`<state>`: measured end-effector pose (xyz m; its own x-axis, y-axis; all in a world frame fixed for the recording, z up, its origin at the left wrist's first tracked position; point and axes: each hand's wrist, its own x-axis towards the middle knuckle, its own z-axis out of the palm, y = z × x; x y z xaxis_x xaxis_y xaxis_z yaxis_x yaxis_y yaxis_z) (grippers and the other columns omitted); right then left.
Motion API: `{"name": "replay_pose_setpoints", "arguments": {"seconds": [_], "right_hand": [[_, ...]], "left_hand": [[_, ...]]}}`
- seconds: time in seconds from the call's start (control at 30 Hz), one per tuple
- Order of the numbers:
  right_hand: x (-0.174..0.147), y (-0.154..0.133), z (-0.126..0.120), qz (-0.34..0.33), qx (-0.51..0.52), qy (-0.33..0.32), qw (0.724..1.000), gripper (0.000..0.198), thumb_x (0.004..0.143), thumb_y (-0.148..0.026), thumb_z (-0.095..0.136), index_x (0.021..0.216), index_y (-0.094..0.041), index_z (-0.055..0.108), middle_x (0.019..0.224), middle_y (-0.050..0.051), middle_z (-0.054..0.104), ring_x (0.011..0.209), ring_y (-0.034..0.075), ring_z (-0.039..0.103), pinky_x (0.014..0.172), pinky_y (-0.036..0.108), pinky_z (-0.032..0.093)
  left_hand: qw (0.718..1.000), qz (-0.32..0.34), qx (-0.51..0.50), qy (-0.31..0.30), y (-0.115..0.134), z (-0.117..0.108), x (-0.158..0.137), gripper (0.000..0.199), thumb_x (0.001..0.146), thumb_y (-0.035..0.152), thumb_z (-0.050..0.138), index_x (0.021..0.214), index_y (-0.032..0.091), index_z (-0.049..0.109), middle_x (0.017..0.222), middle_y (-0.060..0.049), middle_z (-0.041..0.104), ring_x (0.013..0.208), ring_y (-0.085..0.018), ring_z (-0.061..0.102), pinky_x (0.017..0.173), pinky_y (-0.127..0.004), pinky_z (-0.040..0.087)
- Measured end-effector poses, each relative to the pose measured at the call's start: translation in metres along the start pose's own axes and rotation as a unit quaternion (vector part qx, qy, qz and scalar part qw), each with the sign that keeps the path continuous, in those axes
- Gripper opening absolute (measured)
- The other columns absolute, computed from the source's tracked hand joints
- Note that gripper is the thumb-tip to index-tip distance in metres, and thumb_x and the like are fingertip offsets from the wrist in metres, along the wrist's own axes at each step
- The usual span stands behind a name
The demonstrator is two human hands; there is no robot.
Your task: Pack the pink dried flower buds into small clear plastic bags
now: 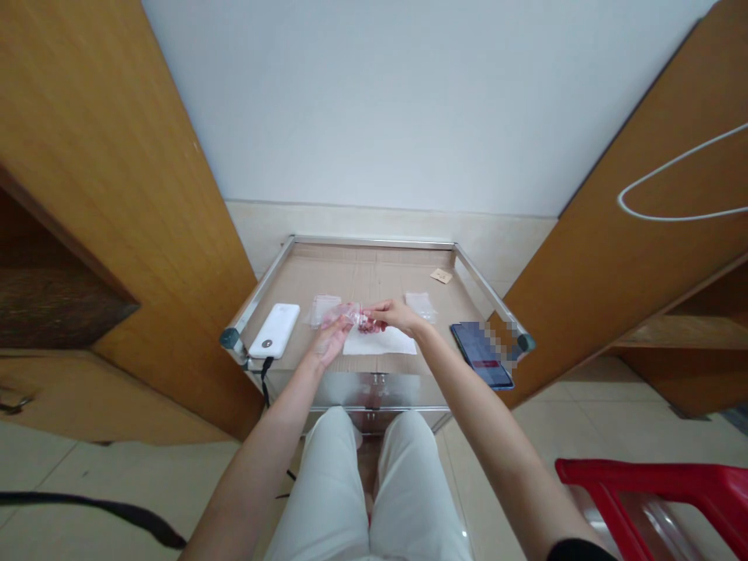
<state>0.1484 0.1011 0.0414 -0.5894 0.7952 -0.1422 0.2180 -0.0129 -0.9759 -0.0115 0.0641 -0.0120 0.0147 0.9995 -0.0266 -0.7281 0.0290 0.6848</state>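
Note:
My left hand (333,340) is closed on a small clear plastic bag (351,312), held above the front middle of the cardboard-lined tabletop. Close to the bag's right end, my right hand (393,314) is closed in a pinch; what sits between its fingertips is too small to make out. Just below those fingers lies a cluster of small red pieces (369,326), partly hidden by the hand. Beneath both hands is a white sheet (382,344). A clear packet (322,308) lies behind my left hand, and a stack of clear bags (419,305) beyond my right wrist.
A white power bank (276,330) with a black cable lies at the left. The phone (482,357) overhangs the right front edge. A small tan card (441,276) lies at the back right. Metal rails (374,241) edge the tabletop. A red stool (654,479) stands at lower right.

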Motion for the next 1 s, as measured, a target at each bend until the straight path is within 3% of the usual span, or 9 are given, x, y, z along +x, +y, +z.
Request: {"name": "replay_pose_setpoints", "arguments": {"seconds": [0.13, 0.23, 0.33, 0.53, 0.8, 1.0], "right_hand": [[0.010, 0.019, -0.004, -0.013, 0.050, 0.143, 0.988, 0.036, 0.065, -0.044, 0.058, 0.075, -0.010, 0.063, 0.066, 0.006, 0.063, 0.051, 0.008, 0.051, 0.049, 0.020, 0.038], [0.024, 0.038, 0.004, -0.043, 0.111, 0.301, 0.946, 0.040, 0.074, -0.048, 0.045, 0.084, -0.012, 0.060, 0.089, 0.011, 0.063, 0.073, 0.013, 0.058, 0.061, 0.022, 0.043], [0.038, 0.054, 0.015, -0.040, 0.159, 0.367, 0.916, 0.044, 0.082, -0.045, 0.029, 0.096, -0.013, 0.056, 0.103, 0.013, 0.059, 0.093, 0.016, 0.055, 0.071, 0.026, 0.043], [0.061, 0.069, 0.026, -0.024, 0.218, 0.383, 0.897, 0.043, 0.085, -0.039, 0.019, 0.099, -0.016, 0.053, 0.104, 0.012, 0.059, 0.098, 0.016, 0.053, 0.074, 0.030, 0.043], [0.073, 0.087, 0.031, -0.094, 0.379, 0.381, 0.838, 0.038, 0.084, -0.031, 0.026, 0.072, -0.017, 0.060, 0.069, 0.003, 0.065, 0.069, 0.012, 0.059, 0.070, 0.025, 0.044], [0.071, 0.089, 0.033, -0.095, 0.397, 0.364, 0.837, 0.040, 0.084, -0.029, 0.026, 0.071, -0.016, 0.062, 0.066, 0.003, 0.066, 0.063, 0.011, 0.059, 0.067, 0.025, 0.044]], "left_hand": [[1.000, -0.004, 0.002, 0.014, 0.001, -0.004, 0.003, 0.018, 0.064, 0.005, 0.058, 0.080, 0.013, 0.061, 0.090, -0.005, 0.064, 0.086, -0.011, 0.058, 0.080, -0.022, 0.044], [1.000, -0.014, 0.011, 0.012, -0.002, -0.006, 0.004, 0.020, 0.063, 0.004, 0.059, 0.081, 0.012, 0.061, 0.091, -0.006, 0.064, 0.087, -0.012, 0.058, 0.080, -0.022, 0.044], [1.000, -0.017, 0.021, -0.001, -0.006, -0.009, 0.006, 0.021, 0.062, 0.005, 0.060, 0.081, 0.011, 0.061, 0.094, -0.007, 0.064, 0.089, -0.013, 0.058, 0.080, -0.022, 0.044], [0.999, -0.018, 0.044, 0.005, -0.009, -0.014, 0.013, 0.025, 0.059, 0.003, 0.062, 0.081, 0.013, 0.061, 0.093, -0.006, 0.064, 0.091, -0.013, 0.058, 0.081, -0.023, 0.043], [0.998, -0.024, 0.055, -0.002, -0.011, -0.015, 0.019, 0.029, 0.054, 0.005, 0.067, 0.081, 0.014, 0.061, 0.091, -0.004, 0.065, 0.087, -0.013, 0.058, 0.088, -0.027, 0.038], [0.991, -0.029, 0.132, -0.017, -0.012, -0.007, 0.022, 0.027, 0.052, 0.011, 0.069, 0.078, 0.013, 0.062, 0.084, -0.004, 0.066, 0.080, -0.013, 0.059, 0.084, -0.028, 0.040]]}}
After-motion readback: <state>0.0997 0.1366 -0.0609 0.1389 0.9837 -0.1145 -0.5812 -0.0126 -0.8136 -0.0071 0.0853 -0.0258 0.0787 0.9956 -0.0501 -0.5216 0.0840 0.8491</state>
